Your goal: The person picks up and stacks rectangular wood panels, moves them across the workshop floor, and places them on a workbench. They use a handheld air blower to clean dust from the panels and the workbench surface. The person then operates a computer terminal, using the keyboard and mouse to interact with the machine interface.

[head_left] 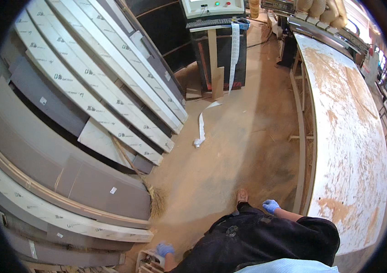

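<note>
My left hand [164, 249], in a blue glove, hangs low at my side with its fingers loosely spread. It is right beside a pale slatted crate [141, 263]; I cannot tell whether they touch. My right hand [271, 206], gloved in blue as well, hangs in front of my right hip near the long workbench. Its fingers are loosely bent, and nothing shows in them. One shoe [242, 195] points forward on the dusty floor [230, 150].
Stacked wrapped boards [97, 109] line the left, with a straw broom [157, 200] against them. Ahead stands a control console [214, 11], a paper strip [234, 54] trailing from it to the floor. A white, sawdust-strewn workbench [343, 136] runs along the right, toward machinery with hoses [316, 11].
</note>
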`<control>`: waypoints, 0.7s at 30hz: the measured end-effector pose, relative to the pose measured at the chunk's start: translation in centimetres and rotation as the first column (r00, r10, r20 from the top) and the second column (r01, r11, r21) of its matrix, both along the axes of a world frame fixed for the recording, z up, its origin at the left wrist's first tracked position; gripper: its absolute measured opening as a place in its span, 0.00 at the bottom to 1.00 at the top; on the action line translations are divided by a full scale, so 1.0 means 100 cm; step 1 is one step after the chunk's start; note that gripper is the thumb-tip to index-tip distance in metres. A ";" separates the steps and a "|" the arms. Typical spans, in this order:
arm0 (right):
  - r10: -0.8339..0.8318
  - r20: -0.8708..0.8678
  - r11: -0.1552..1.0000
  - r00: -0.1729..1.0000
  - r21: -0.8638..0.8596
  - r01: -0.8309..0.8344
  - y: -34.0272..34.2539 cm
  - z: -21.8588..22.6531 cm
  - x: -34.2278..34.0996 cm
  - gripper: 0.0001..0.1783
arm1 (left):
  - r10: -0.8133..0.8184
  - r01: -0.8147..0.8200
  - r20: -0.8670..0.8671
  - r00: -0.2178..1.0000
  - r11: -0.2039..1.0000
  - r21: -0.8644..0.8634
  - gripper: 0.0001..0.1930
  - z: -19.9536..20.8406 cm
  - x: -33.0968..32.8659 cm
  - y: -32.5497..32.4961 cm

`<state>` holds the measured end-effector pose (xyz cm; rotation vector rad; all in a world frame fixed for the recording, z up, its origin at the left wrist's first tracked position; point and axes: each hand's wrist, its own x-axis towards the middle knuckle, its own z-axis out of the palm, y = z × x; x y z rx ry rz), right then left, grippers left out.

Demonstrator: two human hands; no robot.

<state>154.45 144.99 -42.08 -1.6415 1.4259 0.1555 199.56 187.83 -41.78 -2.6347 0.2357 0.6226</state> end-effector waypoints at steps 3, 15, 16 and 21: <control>0.011 -0.072 1.000 0.997 0.008 -0.010 -0.075 -0.012 -0.021 0.21 | 0.159 -0.219 -0.173 0.972 0.881 -0.419 0.17 -0.053 -0.043 -0.121; -0.289 0.280 0.953 0.916 -0.004 0.302 -0.276 0.001 0.040 0.16 | -0.155 0.162 0.070 0.986 0.737 -0.656 0.35 -0.012 0.011 -0.463; -0.324 0.289 0.945 0.901 0.047 0.325 -0.286 -0.001 0.054 0.16 | -0.165 0.113 -0.042 0.985 0.820 -0.561 0.35 0.005 0.015 -0.488; -0.235 0.263 0.967 0.936 -0.031 0.252 -0.354 -0.006 0.119 0.16 | -0.147 -0.771 -0.855 0.498 0.376 -0.514 0.34 -0.051 0.102 -0.572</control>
